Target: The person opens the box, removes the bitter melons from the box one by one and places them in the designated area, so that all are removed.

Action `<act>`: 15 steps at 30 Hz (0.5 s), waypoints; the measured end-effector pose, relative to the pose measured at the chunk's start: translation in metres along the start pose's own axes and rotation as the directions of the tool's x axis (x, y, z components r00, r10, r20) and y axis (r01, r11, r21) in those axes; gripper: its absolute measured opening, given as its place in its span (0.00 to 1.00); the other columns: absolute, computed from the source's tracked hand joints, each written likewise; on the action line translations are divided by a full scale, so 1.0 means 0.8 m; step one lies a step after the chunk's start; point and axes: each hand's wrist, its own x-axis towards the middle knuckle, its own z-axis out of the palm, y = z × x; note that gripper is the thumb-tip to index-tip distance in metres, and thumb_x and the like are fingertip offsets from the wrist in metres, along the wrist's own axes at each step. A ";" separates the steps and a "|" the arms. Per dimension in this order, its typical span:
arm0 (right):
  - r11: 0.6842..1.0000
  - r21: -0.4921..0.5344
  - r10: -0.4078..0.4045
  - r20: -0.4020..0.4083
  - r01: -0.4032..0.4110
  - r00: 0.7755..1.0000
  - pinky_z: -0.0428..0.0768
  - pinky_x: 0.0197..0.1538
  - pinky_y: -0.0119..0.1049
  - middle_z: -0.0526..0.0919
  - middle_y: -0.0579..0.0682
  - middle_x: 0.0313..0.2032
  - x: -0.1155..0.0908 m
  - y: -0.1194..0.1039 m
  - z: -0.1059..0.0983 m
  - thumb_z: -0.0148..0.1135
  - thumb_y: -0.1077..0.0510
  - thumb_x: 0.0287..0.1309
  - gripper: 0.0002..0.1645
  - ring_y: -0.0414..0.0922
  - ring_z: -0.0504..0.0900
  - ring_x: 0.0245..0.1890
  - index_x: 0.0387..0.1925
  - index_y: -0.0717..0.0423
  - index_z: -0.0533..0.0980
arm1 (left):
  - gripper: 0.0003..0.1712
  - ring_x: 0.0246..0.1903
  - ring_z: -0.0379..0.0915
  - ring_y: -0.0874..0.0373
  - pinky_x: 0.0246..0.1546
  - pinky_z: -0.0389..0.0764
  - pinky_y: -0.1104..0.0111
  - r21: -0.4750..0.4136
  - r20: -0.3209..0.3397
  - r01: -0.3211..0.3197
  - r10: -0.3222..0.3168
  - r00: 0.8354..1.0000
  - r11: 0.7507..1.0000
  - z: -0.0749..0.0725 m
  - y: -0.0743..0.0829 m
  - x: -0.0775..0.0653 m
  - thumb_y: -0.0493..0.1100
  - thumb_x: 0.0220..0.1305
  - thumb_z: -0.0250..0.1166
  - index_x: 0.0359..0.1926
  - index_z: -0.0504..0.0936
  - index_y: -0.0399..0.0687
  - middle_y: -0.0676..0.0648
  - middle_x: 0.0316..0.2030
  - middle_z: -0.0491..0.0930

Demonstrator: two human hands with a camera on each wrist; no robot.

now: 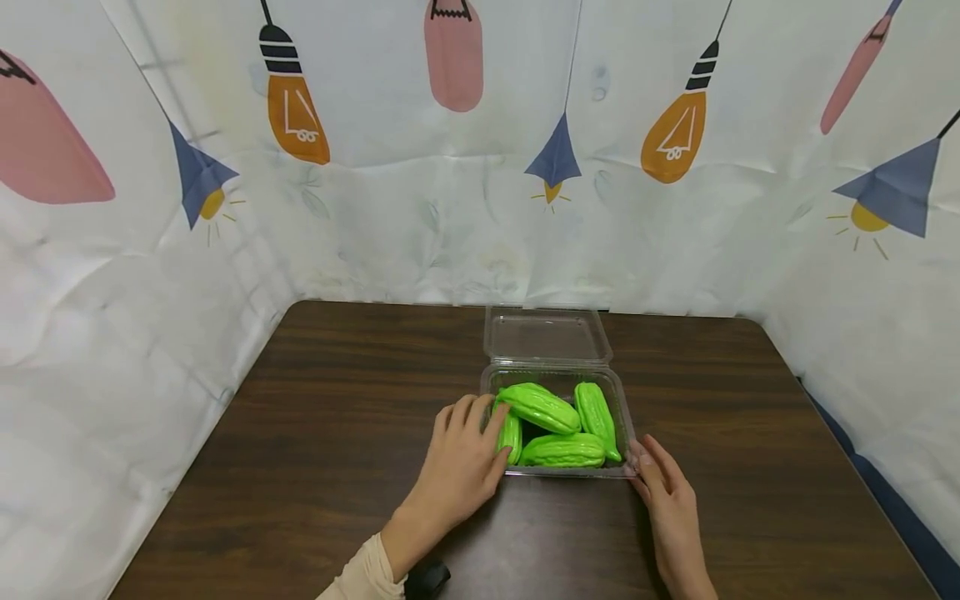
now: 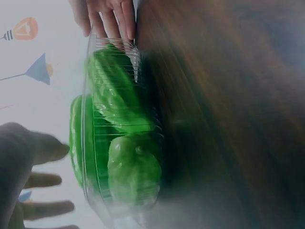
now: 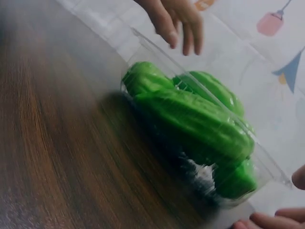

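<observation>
A clear plastic clamshell box (image 1: pixel 626 408) stands on the table with its lid (image 1: pixel 547 336) folded back. Several bright green bitter melons (image 1: pixel 562 450) lie inside it. Over the box's left rim is my left hand (image 1: pixel 461 458), fingers spread and loosely bent above the leftmost bitter melon (image 1: pixel 510 436). The left wrist view has its thumb and fingers apart, with nothing between them. My right hand (image 1: pixel 667 508) is at the front right corner, its fairly straight fingers against the side wall. In the right wrist view, that hand's thumb (image 3: pixel 299 177) is near the rim.
The dark wood-grain table (image 1: pixel 337 400) stretches out on both sides of the box. A white curtain (image 1: pixel 390 225) printed with lamps and bulbs hangs behind and at the sides. A small black object (image 1: pixel 427 578) shows beside the left wrist.
</observation>
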 end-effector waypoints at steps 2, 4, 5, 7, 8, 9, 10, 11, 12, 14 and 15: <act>1.000 0.010 -0.020 0.013 0.020 1.000 0.79 0.60 0.19 0.75 0.31 0.63 0.001 0.002 0.000 0.49 0.42 0.80 0.40 0.21 0.77 0.59 0.82 0.57 0.54 | 0.34 0.67 0.71 0.41 0.61 0.78 0.46 0.035 -0.007 -0.062 0.062 0.998 0.997 0.004 0.003 0.008 0.59 0.69 0.69 0.70 0.75 0.52 0.41 0.67 0.75; 0.999 0.017 -0.037 0.033 0.036 0.999 0.79 0.60 0.20 0.73 0.33 0.64 0.002 0.004 0.000 0.48 0.43 0.81 0.40 0.21 0.76 0.60 0.82 0.57 0.54 | 0.35 0.70 0.68 0.40 0.64 0.77 0.45 0.061 0.001 -0.107 0.107 0.994 0.992 0.008 0.007 0.015 0.61 0.70 0.67 0.72 0.73 0.54 0.41 0.70 0.73; 0.999 0.022 -0.044 0.043 0.043 0.998 0.79 0.60 0.20 0.73 0.32 0.64 0.002 0.005 0.000 0.48 0.43 0.81 0.39 0.21 0.76 0.61 0.82 0.57 0.54 | 0.36 0.71 0.67 0.39 0.65 0.76 0.44 0.067 0.009 -0.125 0.125 0.992 0.990 0.010 0.009 0.019 0.62 0.71 0.66 0.73 0.72 0.55 0.41 0.71 0.71; 0.997 0.037 -0.063 0.066 0.061 0.996 0.79 0.60 0.21 0.73 0.30 0.64 0.002 0.007 0.000 0.47 0.45 0.82 0.39 0.22 0.76 0.62 0.82 0.58 0.54 | 0.37 0.74 0.64 0.39 0.67 0.74 0.42 0.072 0.031 -0.151 0.149 0.988 0.986 0.014 0.013 0.027 0.64 0.72 0.64 0.75 0.70 0.56 0.41 0.74 0.68; 0.997 0.040 -0.070 0.074 0.067 0.995 0.80 0.60 0.21 0.74 0.29 0.63 0.001 0.007 0.000 0.47 0.45 0.82 0.38 0.22 0.76 0.62 0.82 0.58 0.54 | 0.38 0.75 0.63 0.38 0.68 0.74 0.42 0.070 0.043 -0.162 0.159 0.986 0.984 0.016 0.015 0.030 0.64 0.72 0.63 0.76 0.68 0.57 0.41 0.75 0.67; 0.996 0.042 -0.076 0.080 0.073 0.994 0.80 0.60 0.22 0.75 0.29 0.63 0.001 0.008 0.000 0.47 0.45 0.82 0.38 0.22 0.76 0.62 0.82 0.59 0.55 | 0.38 0.76 0.62 0.38 0.69 0.73 0.41 0.068 0.054 -0.168 0.165 0.985 0.983 0.018 0.017 0.034 0.64 0.73 0.62 0.77 0.67 0.58 0.41 0.76 0.66; 0.996 0.041 -0.081 0.083 0.077 0.993 0.80 0.60 0.22 0.75 0.30 0.63 0.001 0.008 0.000 0.47 0.45 0.82 0.38 0.22 0.76 0.62 0.81 0.59 0.55 | 0.39 0.76 0.61 0.38 0.70 0.72 0.41 0.060 0.062 -0.173 0.169 0.984 0.983 0.020 0.019 0.037 0.65 0.74 0.61 0.78 0.66 0.58 0.41 0.76 0.65; 0.996 0.039 -0.084 0.084 0.081 0.993 0.80 0.60 0.22 0.75 0.32 0.64 0.001 0.008 0.000 0.47 0.45 0.82 0.37 0.22 0.76 0.63 0.81 0.59 0.56 | 0.39 0.77 0.60 0.38 0.70 0.72 0.41 0.052 0.069 -0.177 0.173 0.982 0.983 0.021 0.022 0.040 0.65 0.74 0.60 0.79 0.65 0.59 0.41 0.77 0.64; 0.996 0.037 -0.087 0.085 0.084 0.993 0.80 0.60 0.22 0.74 0.35 0.66 0.000 0.008 0.000 0.47 0.45 0.82 0.37 0.22 0.75 0.63 0.81 0.59 0.56 | 0.39 0.77 0.59 0.38 0.70 0.71 0.41 0.048 0.077 -0.180 0.176 0.981 0.983 0.023 0.024 0.043 0.65 0.75 0.60 0.79 0.64 0.59 0.42 0.77 0.64; 0.996 0.031 -0.086 0.086 0.083 0.993 0.80 0.60 0.21 0.69 0.43 0.70 0.000 0.008 0.000 0.46 0.45 0.82 0.37 0.21 0.75 0.62 0.81 0.59 0.57 | 0.39 0.77 0.59 0.38 0.71 0.71 0.41 0.038 0.086 -0.186 0.182 0.980 0.982 0.028 0.027 0.049 0.65 0.75 0.59 0.80 0.62 0.60 0.42 0.78 0.63; 0.996 0.029 -0.083 0.086 0.081 0.993 0.80 0.60 0.21 0.67 0.47 0.72 -0.001 0.008 0.001 0.46 0.45 0.82 0.37 0.21 0.75 0.62 0.81 0.59 0.57 | 0.39 0.78 0.59 0.38 0.71 0.71 0.41 0.037 0.092 -0.188 0.184 0.979 0.982 0.030 0.029 0.052 0.65 0.76 0.58 0.80 0.62 0.61 0.43 0.78 0.63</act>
